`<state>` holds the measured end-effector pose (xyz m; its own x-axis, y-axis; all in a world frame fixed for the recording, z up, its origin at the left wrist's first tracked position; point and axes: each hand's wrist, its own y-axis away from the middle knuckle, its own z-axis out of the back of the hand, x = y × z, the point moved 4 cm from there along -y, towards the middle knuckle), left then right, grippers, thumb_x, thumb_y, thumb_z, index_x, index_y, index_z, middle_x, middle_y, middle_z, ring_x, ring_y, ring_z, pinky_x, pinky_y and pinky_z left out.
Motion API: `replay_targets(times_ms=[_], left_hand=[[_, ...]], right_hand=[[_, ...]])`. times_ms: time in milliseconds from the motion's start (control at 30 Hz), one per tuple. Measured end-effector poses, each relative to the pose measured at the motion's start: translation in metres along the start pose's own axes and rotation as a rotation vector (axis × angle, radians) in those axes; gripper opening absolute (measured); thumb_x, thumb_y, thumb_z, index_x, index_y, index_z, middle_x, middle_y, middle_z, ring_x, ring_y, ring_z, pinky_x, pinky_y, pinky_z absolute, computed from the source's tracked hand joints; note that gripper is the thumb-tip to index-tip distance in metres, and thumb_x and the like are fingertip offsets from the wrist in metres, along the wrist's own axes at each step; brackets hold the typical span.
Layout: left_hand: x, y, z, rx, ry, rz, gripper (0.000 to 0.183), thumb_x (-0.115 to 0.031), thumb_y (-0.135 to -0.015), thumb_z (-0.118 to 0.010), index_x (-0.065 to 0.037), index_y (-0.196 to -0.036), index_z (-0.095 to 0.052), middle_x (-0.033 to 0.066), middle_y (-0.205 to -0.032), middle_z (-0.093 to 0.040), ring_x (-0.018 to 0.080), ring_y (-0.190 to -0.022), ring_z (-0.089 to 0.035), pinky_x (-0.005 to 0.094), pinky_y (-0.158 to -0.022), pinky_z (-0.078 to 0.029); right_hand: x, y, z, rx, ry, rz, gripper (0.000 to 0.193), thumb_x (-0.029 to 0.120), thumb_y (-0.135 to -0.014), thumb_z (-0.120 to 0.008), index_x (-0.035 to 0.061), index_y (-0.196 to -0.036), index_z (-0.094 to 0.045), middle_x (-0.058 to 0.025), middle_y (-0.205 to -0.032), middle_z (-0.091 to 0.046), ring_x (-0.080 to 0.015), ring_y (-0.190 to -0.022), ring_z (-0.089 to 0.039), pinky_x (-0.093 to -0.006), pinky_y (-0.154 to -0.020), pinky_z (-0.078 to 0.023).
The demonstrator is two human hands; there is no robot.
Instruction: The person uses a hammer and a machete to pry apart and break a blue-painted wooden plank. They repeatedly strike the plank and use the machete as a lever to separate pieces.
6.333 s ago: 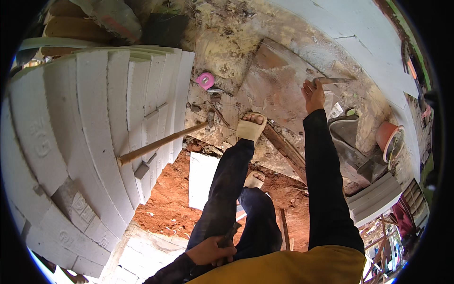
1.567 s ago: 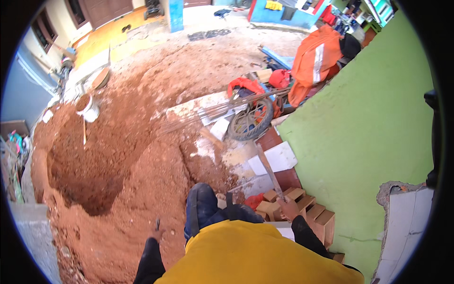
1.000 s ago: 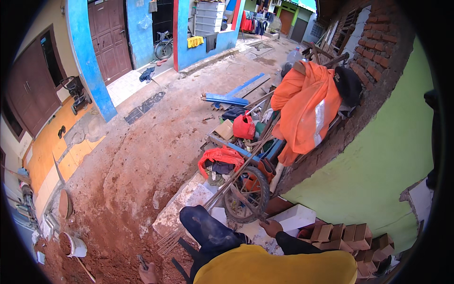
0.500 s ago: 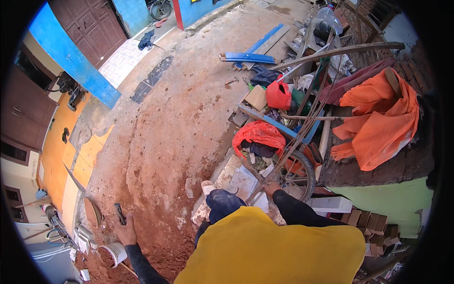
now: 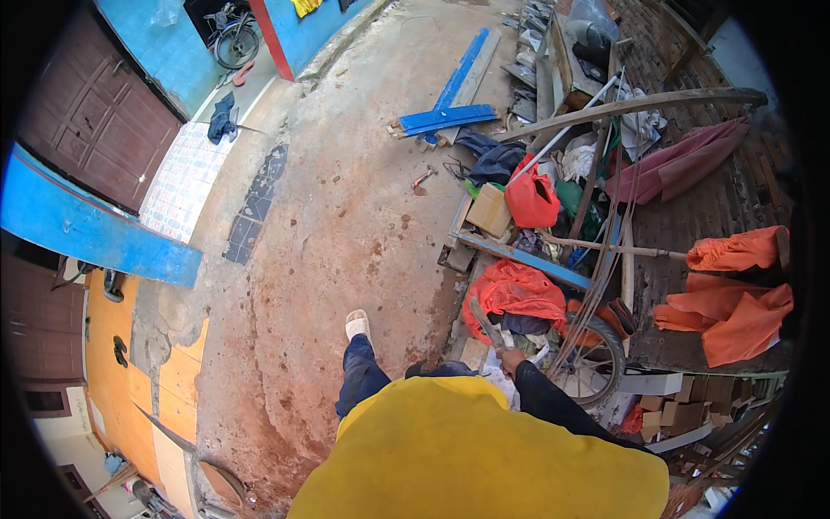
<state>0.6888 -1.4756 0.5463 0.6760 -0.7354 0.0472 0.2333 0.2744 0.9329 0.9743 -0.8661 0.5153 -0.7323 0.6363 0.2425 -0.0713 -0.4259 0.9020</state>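
My right hand [image 5: 512, 359] is closed around the lower end of a long, flat, grey-brown blade-like tool [image 5: 486, 322]; its exact kind I cannot make out. The tool points up and away, in front of an open red plastic bag [image 5: 517, 294] holding dark cloth. Just right of that hand stands a spoked wheel [image 5: 619, 350] with a black tyre. My left hand is out of the picture, hidden below or behind the yellow shirt.
Beyond the bag lies a scrap pile with a blue plank [image 5: 527, 258], a small box-like block [image 5: 490, 210] and long poles. A hammer [image 5: 424, 179] rests on the concrete. Orange cloth [image 5: 735, 320] hangs at right. Blue boards [image 5: 445, 118] lie farther off.
My view has shifted forward as I step, one sandalled foot now out ahead. My left hand, earlier holding a dark tool at the left, has left the picture. The right hand's flat tool shows more clearly.
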Motion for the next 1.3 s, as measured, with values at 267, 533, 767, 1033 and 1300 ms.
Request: replay_targets(times_ms=[267, 533, 767, 1033, 1300], left_hand=[[-0.511, -0.157, 0.178, -0.337, -0.562, -0.367, 0.052, -0.027, -0.078, -0.085, 0.002, -0.118, -0.071, 0.0206, -0.087, -0.074, 0.0332, -0.077, -0.072, 0.0419, -0.076, -0.056], [-1.041, -0.02, 0.146, -0.205, -0.651, -1.056, 0.042, -0.036, -0.081, -0.086, 0.002, -0.086, -0.068, 0.0144, -0.076, -0.071, 0.0234, -0.067, -0.066, 0.0389, -0.067, -0.053], [-1.173, -0.01, 0.054, 0.023, -0.808, -0.88, 0.055, -0.046, -0.08, -0.088, 0.003, -0.091, -0.067, 0.0161, -0.085, -0.072, 0.0235, -0.075, -0.07, 0.0378, -0.073, -0.056], [-1.433, 0.091, 0.041, 0.485, -1.048, -0.867, 0.025, -0.012, -0.088, -0.081, -0.007, -0.093, -0.057, -0.0014, -0.087, -0.062, 0.0099, -0.072, -0.054, 0.0297, -0.067, -0.048], [-1.77, 0.035, -0.183, 0.4, -1.523, -1.22, 0.037, -0.028, -0.093, -0.077, -0.003, -0.079, -0.054, 0.0061, -0.066, -0.051, 0.0149, -0.064, -0.045, 0.0348, -0.06, -0.042]], right_hand=[[0.144, -0.134, -0.175, -0.131, -0.364, -0.146, 0.02, 0.031, -0.101, -0.06, 0.0113, -0.098, -0.063, -0.006, -0.065, -0.059, -0.0192, -0.045, -0.053, -0.0366, -0.04, -0.039], [0.368, -0.176, -0.236, -0.081, -0.484, -0.282, 0.029, 0.032, -0.094, -0.069, 0.0063, -0.083, -0.067, -0.0075, -0.061, -0.059, -0.0222, -0.045, -0.054, -0.0399, -0.044, -0.041], [0.702, -0.185, -0.164, -0.404, -1.032, 0.331, 0.025, 0.027, -0.099, -0.066, 0.0026, -0.102, -0.064, -0.0026, -0.07, -0.06, -0.0121, -0.052, -0.053, -0.0312, -0.048, -0.045], [0.977, -0.148, -0.037, -0.496, -1.436, 0.656, 0.036, 0.034, -0.107, -0.056, 0.0001, -0.117, -0.062, 0.0012, -0.063, -0.042, -0.0105, -0.051, -0.039, -0.0305, -0.056, -0.043], [1.087, -0.243, -0.068, -1.125, -1.662, 0.919, 0.045, 0.043, -0.11, -0.048, 0.0026, -0.097, -0.064, 0.0034, -0.056, -0.034, -0.0095, -0.048, -0.035, -0.031, -0.054, -0.038]])
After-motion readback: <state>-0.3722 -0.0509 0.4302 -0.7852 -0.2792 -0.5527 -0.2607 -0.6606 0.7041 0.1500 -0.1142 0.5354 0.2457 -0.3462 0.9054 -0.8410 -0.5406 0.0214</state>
